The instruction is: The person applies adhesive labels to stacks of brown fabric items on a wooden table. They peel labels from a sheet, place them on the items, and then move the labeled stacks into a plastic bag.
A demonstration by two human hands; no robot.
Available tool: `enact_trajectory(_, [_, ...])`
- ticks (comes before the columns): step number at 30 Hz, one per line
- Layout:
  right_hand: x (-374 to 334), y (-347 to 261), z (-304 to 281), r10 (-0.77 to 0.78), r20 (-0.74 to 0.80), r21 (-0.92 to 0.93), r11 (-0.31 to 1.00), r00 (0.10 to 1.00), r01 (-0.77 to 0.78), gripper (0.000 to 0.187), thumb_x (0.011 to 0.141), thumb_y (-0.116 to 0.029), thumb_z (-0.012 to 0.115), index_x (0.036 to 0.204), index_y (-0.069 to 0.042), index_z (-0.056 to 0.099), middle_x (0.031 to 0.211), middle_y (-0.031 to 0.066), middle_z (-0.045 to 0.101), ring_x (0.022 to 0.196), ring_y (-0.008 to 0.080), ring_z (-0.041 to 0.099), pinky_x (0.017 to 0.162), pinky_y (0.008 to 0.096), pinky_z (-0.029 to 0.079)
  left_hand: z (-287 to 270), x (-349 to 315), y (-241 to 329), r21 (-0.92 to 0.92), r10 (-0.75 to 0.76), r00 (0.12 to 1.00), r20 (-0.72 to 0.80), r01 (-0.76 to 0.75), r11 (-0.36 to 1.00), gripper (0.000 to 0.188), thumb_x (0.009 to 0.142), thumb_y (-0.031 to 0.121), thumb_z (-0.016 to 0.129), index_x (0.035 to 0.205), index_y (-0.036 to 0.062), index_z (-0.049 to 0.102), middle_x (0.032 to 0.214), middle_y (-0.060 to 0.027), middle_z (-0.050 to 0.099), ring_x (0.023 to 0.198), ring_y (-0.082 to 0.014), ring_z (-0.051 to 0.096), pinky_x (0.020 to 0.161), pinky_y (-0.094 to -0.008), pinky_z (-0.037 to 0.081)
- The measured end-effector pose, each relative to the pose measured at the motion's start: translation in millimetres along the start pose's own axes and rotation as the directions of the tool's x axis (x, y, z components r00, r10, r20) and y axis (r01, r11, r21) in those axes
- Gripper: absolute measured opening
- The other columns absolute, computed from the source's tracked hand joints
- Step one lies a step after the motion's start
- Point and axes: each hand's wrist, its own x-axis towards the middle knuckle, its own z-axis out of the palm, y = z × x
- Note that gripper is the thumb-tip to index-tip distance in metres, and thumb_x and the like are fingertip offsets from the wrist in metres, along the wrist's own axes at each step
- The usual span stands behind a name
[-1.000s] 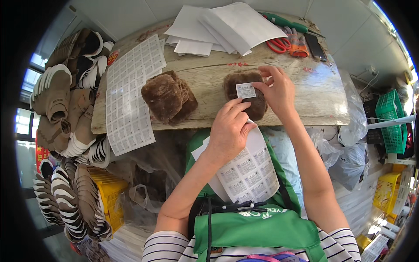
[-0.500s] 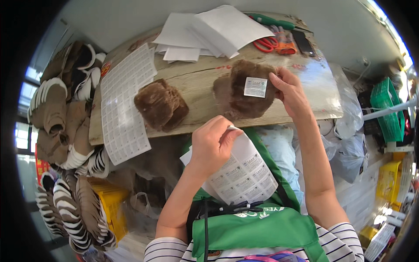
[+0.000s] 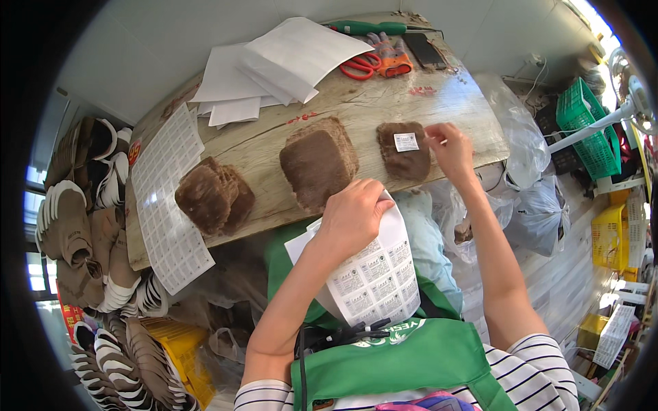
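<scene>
My left hand [image 3: 353, 214] pinches the upper edge of a white sheet of printed labels [image 3: 375, 277], which hangs over my green apron. A brown plush square [image 3: 404, 159] lies at the table's front right, bearing one white label [image 3: 406, 142] near its upper middle. Beside its right edge is my right hand [image 3: 449, 147], index finger and thumb slightly apart; whether the fingertips still touch the plush cannot be made out. A stack of unlabelled brown plush squares [image 3: 317, 164] stands just beyond my left hand. Another brown plush pile [image 3: 214, 195] sits further left.
A long label sheet [image 3: 164, 198] hangs over the table's left front edge. White papers [image 3: 281, 61], red scissors [image 3: 360, 66], an orange glove [image 3: 393, 58] and a phone [image 3: 424, 51] lie at the back. Shoe uppers [image 3: 86, 226] are piled left; plastic bags [image 3: 538, 216] stand right.
My right hand has laid the labelled plush square on the table, to the right of the stack, and loosened its fingers. My left hand still holds the label sheet. The view has shifted right.
</scene>
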Motion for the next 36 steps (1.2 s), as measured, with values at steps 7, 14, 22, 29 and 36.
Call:
enact_trajectory(7, [-27,-2,22,-0.088,0.002,-0.032,0.996,0.996,0.088,0.030,0.077,0.000,0.076,0.105,-0.007,0.071,0.099,0.0078,0.067,0.081,0.0214,0.069,0.073,0.0319,0.057,48,33,-27,-0.013,0.088,0.992,0.085,-0.087,0.996,0.028,0.094,0.017,0.061,0.104,-0.0087,0.061,0.142,-0.0234,0.052,0.135,-0.0378,0.045,0.111,-0.0425,0.038])
enact_trajectory(14, [-34,-8,16,-0.190,-0.004,-0.126,0.974,0.982,0.188,0.027,0.074,0.000,0.073,0.099,-0.010,0.070,0.096,0.0046,0.067,0.089,0.0266,0.065,0.077,0.0380,0.051,58,35,-32,-0.010,0.023,0.995,0.097,-0.023,1.000,0.028,0.095,0.015,0.059,0.107,-0.0099,0.062,0.142,-0.0241,0.051,0.139,-0.0366,0.042,0.113,-0.0428,0.036])
enact_trajectory(22, [-38,-10,17,-0.179,-0.010,-0.102,0.979,0.984,0.177,0.028,0.077,0.001,0.069,0.102,-0.012,0.071,0.093,0.0030,0.067,0.091,0.0262,0.064,0.078,0.0376,0.051,60,35,-35,-0.003,0.055,0.996,0.067,-0.055,0.998,0.028,0.094,0.014,0.060,0.108,-0.0106,0.062,0.141,-0.0240,0.052,0.137,-0.0369,0.043,0.113,-0.0431,0.037])
enact_trajectory(29, [-36,-19,18,-0.202,0.030,-0.264,0.943,0.979,0.202,0.023,0.080,-0.001,0.067,0.099,-0.013,0.073,0.095,0.0025,0.065,0.093,0.0271,0.062,0.078,0.0379,0.051,61,33,-37,0.000,0.067,0.996,0.055,-0.067,0.998,0.029,0.094,0.014,0.059,0.108,-0.0102,0.062,0.140,-0.0242,0.053,0.137,-0.0373,0.043,0.113,-0.0429,0.037])
enact_trajectory(36, [-42,-15,3,-0.208,0.037,-0.181,0.961,0.978,0.211,0.022,0.082,-0.004,0.068,0.100,-0.014,0.075,0.098,0.0047,0.068,0.097,0.0273,0.063,0.081,0.0381,0.052,33,22,-13,0.012,-0.007,0.999,0.040,0.006,1.000,0.023,0.093,0.017,0.061,0.101,-0.0046,0.062,0.115,-0.0209,0.065,0.112,-0.0370,0.059,0.092,-0.0449,0.048])
